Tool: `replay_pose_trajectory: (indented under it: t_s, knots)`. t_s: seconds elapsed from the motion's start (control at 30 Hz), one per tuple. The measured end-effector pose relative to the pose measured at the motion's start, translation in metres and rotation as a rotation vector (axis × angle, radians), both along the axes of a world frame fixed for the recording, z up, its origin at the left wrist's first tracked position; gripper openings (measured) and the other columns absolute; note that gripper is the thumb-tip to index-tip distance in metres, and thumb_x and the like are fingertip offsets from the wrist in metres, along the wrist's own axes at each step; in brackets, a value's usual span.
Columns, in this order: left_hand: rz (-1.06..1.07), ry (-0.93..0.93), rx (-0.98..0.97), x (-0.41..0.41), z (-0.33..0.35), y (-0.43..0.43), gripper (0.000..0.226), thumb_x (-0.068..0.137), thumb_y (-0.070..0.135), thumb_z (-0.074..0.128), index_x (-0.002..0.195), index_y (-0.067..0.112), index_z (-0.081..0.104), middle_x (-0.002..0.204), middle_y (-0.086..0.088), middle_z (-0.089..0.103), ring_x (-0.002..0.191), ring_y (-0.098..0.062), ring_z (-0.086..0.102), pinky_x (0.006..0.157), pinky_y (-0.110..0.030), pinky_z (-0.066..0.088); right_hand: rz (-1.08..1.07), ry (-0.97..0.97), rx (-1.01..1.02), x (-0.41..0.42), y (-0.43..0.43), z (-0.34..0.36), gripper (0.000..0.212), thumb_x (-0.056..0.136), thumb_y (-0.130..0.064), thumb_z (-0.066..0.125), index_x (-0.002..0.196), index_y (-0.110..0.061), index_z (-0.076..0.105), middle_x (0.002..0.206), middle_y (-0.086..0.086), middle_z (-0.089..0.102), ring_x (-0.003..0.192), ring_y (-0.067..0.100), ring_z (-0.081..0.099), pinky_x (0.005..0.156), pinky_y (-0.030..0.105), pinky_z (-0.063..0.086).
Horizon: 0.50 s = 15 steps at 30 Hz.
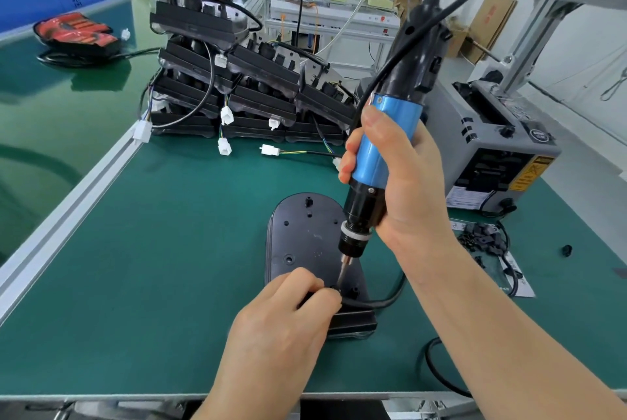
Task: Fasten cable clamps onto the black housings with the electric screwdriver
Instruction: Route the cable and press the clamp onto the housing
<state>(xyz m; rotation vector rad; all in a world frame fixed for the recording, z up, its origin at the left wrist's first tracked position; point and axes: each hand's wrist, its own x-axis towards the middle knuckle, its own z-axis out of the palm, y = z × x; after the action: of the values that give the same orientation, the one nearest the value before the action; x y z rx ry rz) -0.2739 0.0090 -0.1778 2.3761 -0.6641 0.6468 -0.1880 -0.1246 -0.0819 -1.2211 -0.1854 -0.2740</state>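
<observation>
Nearest the camera, the left hand (288, 311) has its fingers curled tight, pinching what I take to be a cable clamp (334, 289) down over the black cable (386, 299). That's at the near end of the black housing (305, 236), which lies flat on the green bench (169, 250). Just behind, the right hand (403, 189) is wrapped fully round the blue grip of the electric screwdriver (383, 148), held nearly upright, with the bit (344, 270) right at the clamp beside the left fingertips. So I'd call this the screw-driving step, though I can't see the screw itself. The next move probably wants the bit square and firm downward pressure while the left hand stops the clamp twisting. Off to the right, loose black parts (481, 240) sit on a paper sheet (519, 284), print too blurry to read. Further back there's a grey machine (492, 148) with a yellow label (529, 175), also unreadable, and a stack of housings (244, 80). No brand visible on the driver.
</observation>
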Motion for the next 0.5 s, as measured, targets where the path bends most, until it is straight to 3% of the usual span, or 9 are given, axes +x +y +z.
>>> replay_pose_trajectory:
  t_s: [0.1,0.2,0.33,0.5]
  knots:
    - [0.0,-0.03,-0.018,0.001,0.0,0.0,0.02,0.066,0.0,0.076,0.072,0.017,0.068,0.077,0.005,0.058,0.066,-0.014,0.056,0.04,-0.029,0.047,-0.014,0.057,0.009,0.0,-0.011,0.003,0.022,0.081,-0.028,0.065,0.092,-0.013,0.053,0.069,0.005,0.058,0.052,0.018,0.055,0.054,0.03,0.049]
    - [0.009,-0.016,-0.031,0.001,0.0,-0.001,0.031,0.058,-0.004,0.085,0.071,0.018,0.067,0.077,0.006,0.055,0.065,-0.015,0.055,0.038,-0.03,0.047,-0.05,0.086,-0.016,-0.001,-0.032,0.012,0.025,0.079,-0.029,0.063,0.096,-0.014,0.052,0.069,0.004,0.061,0.054,0.018,0.057,0.053,0.029,0.05]
    - [0.022,-0.021,-0.045,0.001,0.0,-0.002,0.034,0.056,-0.003,0.086,0.071,0.02,0.066,0.079,0.008,0.053,0.066,-0.014,0.055,0.038,-0.032,0.048,-0.2,0.161,-0.111,-0.007,-0.075,0.022,0.026,0.08,-0.033,0.066,0.097,-0.016,0.055,0.07,0.003,0.064,0.057,0.018,0.062,0.054,0.028,0.053]
    - [0.013,-0.049,-0.065,0.002,0.0,-0.001,0.018,0.065,0.008,0.071,0.074,0.022,0.063,0.082,0.01,0.05,0.069,-0.011,0.055,0.039,-0.032,0.048,-0.436,0.276,-0.179,-0.019,-0.143,0.017,0.03,0.091,-0.034,0.06,0.107,-0.011,0.051,0.07,0.008,0.062,0.052,0.016,0.064,0.048,0.028,0.055]
